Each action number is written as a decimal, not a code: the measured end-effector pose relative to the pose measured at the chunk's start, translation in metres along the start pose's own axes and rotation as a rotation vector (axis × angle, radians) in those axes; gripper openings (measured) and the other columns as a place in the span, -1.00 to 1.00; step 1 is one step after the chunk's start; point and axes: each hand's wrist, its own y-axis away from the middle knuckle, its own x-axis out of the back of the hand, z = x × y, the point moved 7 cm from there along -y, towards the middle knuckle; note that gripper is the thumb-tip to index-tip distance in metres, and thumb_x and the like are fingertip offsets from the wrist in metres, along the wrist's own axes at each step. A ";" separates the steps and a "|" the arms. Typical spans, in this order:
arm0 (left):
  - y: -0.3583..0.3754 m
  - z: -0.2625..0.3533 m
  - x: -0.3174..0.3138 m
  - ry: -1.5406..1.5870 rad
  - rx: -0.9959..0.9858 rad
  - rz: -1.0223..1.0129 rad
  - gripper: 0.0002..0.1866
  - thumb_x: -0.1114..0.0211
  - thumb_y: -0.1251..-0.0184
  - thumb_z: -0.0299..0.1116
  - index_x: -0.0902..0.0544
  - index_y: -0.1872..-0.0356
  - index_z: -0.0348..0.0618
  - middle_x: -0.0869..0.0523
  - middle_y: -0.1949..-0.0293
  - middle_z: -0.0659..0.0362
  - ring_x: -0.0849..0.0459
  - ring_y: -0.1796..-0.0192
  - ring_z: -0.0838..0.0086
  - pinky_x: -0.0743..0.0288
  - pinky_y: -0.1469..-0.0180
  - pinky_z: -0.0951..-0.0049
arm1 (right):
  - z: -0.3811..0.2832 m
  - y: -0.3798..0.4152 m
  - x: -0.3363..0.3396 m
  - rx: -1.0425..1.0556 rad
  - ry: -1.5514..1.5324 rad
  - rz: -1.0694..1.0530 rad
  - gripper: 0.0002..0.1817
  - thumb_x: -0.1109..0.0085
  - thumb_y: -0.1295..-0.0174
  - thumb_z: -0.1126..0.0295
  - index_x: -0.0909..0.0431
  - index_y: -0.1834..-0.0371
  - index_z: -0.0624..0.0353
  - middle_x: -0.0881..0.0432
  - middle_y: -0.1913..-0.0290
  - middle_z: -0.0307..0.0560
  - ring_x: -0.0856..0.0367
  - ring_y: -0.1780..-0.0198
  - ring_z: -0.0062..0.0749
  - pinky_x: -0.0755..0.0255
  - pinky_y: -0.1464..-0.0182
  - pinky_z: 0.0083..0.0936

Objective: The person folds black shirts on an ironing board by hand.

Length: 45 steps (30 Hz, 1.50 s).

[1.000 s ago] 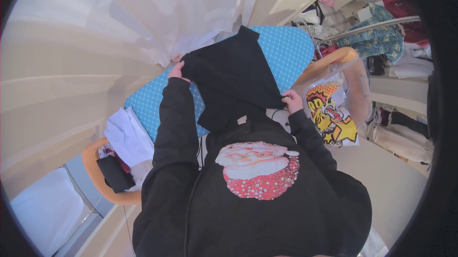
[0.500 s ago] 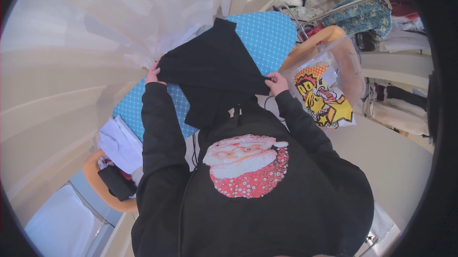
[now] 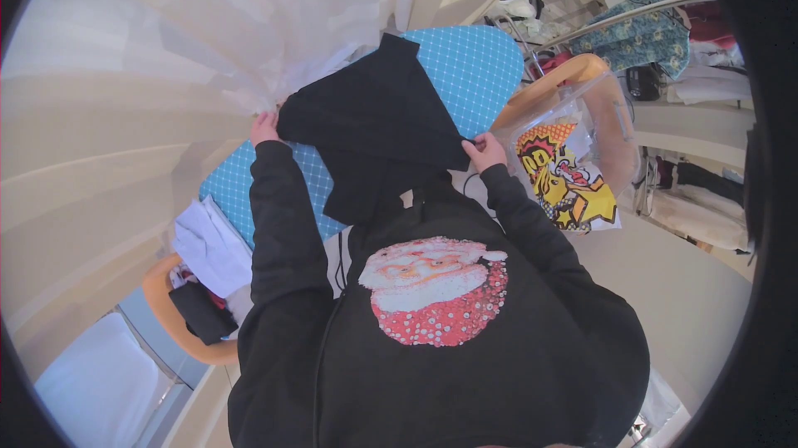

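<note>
A black garment [image 3: 374,107], folded over with smooth edges, lies across the blue ironing board [image 3: 474,74], its near part hanging toward my body; its exact kind cannot be told. My left hand [image 3: 265,130] is at the garment's left edge, fingers curled together against the cloth, fingertips partly hidden. At the lower right corner, my right hand [image 3: 485,153] pinches the cloth between thumb and fingers. The near end of the garment blends with my black hoodie [image 3: 499,307], which has a red and white print.
An orange basket [image 3: 582,66] at the right holds a clear plastic bag with a yellow comic-style print [image 3: 565,178]. Another orange basket [image 3: 158,315] at the lower left holds folded clothes and a white cloth [image 3: 212,240]. A white curtain [image 3: 183,49] hangs at the left. Clothes [image 3: 648,32] crowd the upper right.
The view has shifted slightly. My left hand has moved a little outward from the garment's left edge, and my right hand stays at its corner. The garment lies nearly the same.
</note>
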 end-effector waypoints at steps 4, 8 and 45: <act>0.039 -0.003 0.022 -0.047 -0.215 0.080 -0.68 -0.19 -0.14 -0.36 -0.52 0.07 -0.25 -0.58 0.11 0.04 -0.53 0.06 0.38 -0.37 -0.08 0.44 | 0.028 -0.010 -0.009 -0.021 -0.165 -0.018 -0.68 -0.16 -0.08 0.09 -0.41 0.33 0.09 -0.51 0.39 -0.13 -0.47 0.36 -0.47 -0.35 0.24 -0.59; 0.151 -0.002 0.012 -0.609 -0.654 -0.143 -0.72 -0.23 -0.09 -0.20 -0.58 0.20 -0.10 -0.60 0.21 0.15 -0.51 0.15 0.34 -0.33 0.06 0.41 | 0.039 -0.012 -0.024 -0.061 -0.414 -0.106 -0.76 -0.21 -0.05 0.28 -0.34 0.36 0.07 -0.39 0.53 -0.17 -0.36 0.55 -0.56 -0.32 0.49 -0.66; 0.275 -0.023 0.028 -0.875 -1.206 -0.443 -0.74 -0.05 0.11 -0.66 -0.59 0.32 -0.29 -0.64 0.28 0.03 -0.57 0.25 0.18 -0.48 0.17 0.29 | 0.002 0.008 -0.001 0.088 -0.515 -0.481 -0.60 -0.05 0.06 0.58 -0.49 0.07 0.11 -0.53 0.18 -0.06 -0.51 0.21 -0.41 -0.45 0.23 -0.65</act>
